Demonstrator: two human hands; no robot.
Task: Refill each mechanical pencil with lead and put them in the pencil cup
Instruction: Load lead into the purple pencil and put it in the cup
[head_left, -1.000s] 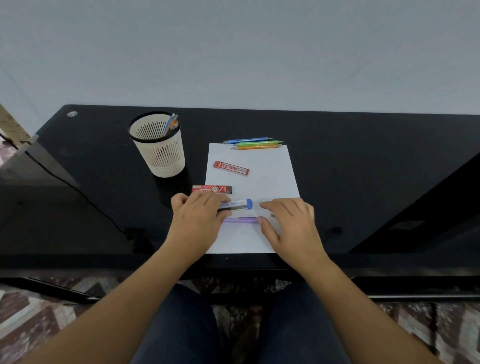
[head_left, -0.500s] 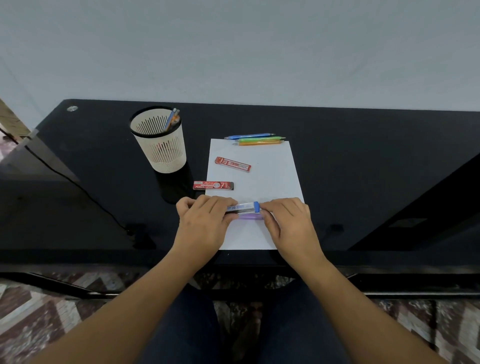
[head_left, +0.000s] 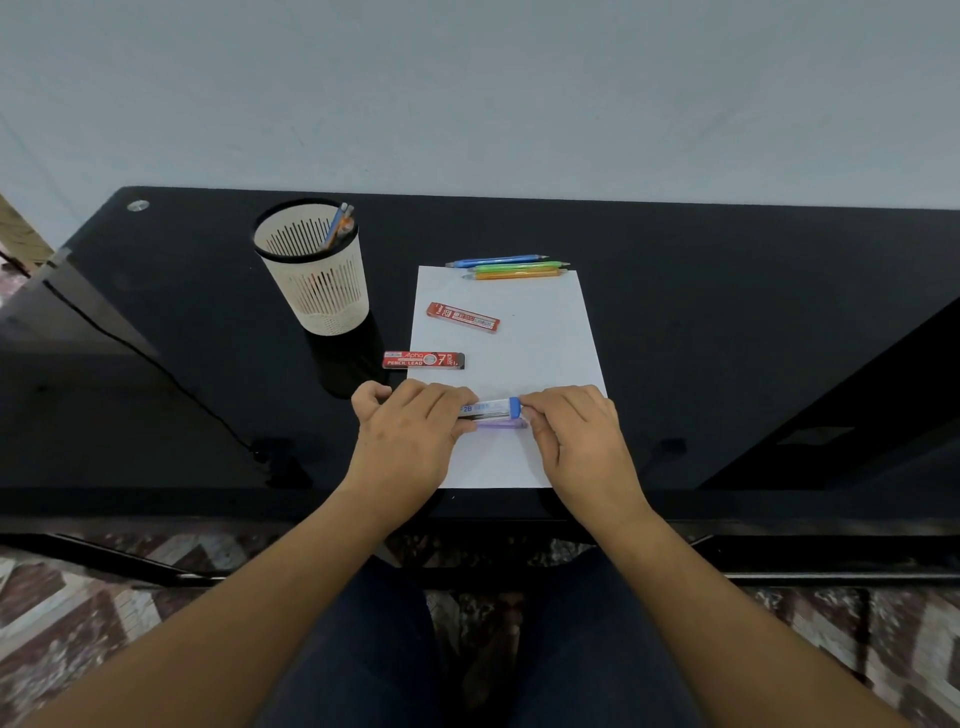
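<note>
My left hand (head_left: 410, 441) grips a clear lead tube (head_left: 485, 409) marked 2B, and a purple mechanical pencil (head_left: 500, 424) lies just under it between both hands. My right hand (head_left: 579, 439) pinches the tube's blue cap (head_left: 514, 407). Both hands sit over the near part of a white paper sheet (head_left: 540, 353). Blue, green and orange pencils (head_left: 511, 266) lie side by side at the sheet's far edge. A cream slotted pencil cup (head_left: 317, 283) stands to the left with pencils inside.
Two red lead cases lie near the sheet: one (head_left: 462, 317) on the paper, one (head_left: 423, 359) at its left edge. The black glass desk (head_left: 727, 322) meets a grey wall behind. A dark cable (head_left: 156, 364) runs across the desk's left side.
My right hand has slid left and taken hold of the tube's blue cap. The tube and purple pencil are now bridged by both hands; the camera tilted slightly.
</note>
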